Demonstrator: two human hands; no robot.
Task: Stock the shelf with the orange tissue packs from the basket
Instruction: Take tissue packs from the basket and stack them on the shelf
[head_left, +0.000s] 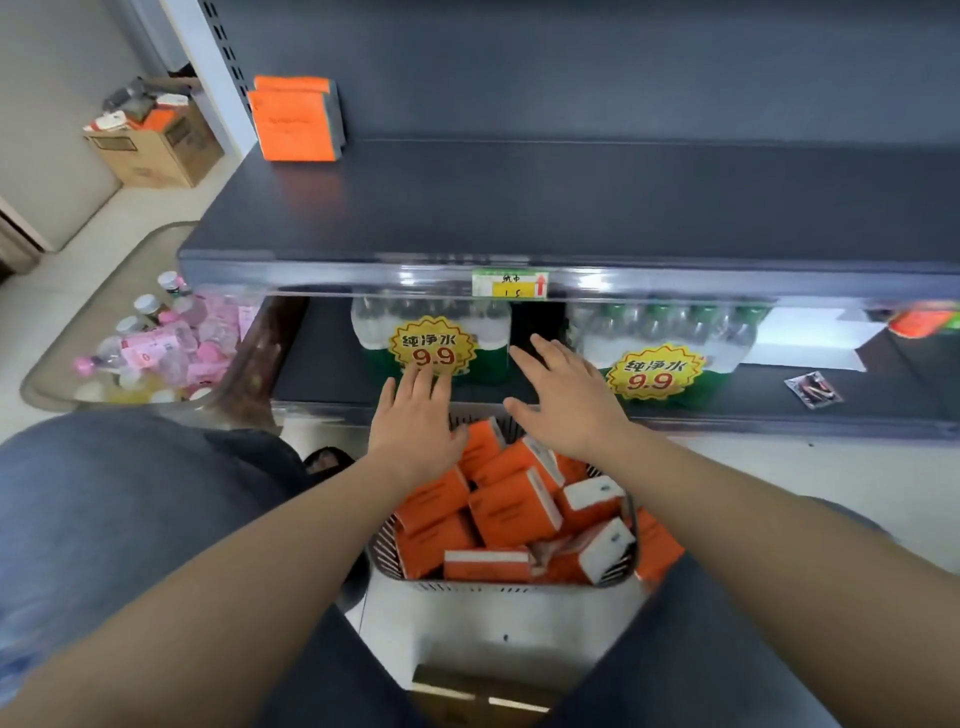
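Orange tissue packs (514, 512) fill the basket (498, 587) beneath left hand (415, 415) and right hand (566, 400), both spread, empty.

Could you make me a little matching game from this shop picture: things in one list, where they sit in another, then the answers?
Things
1. basket
2. two orange packs
3. water bottles
4. cardboard box

Places
A. lower shelf, behind yellow price stickers
B. floor, far left
C. floor, just in front of the person
D. upper shelf, left end

Pairs: 1-C, 2-D, 3-A, 4-B
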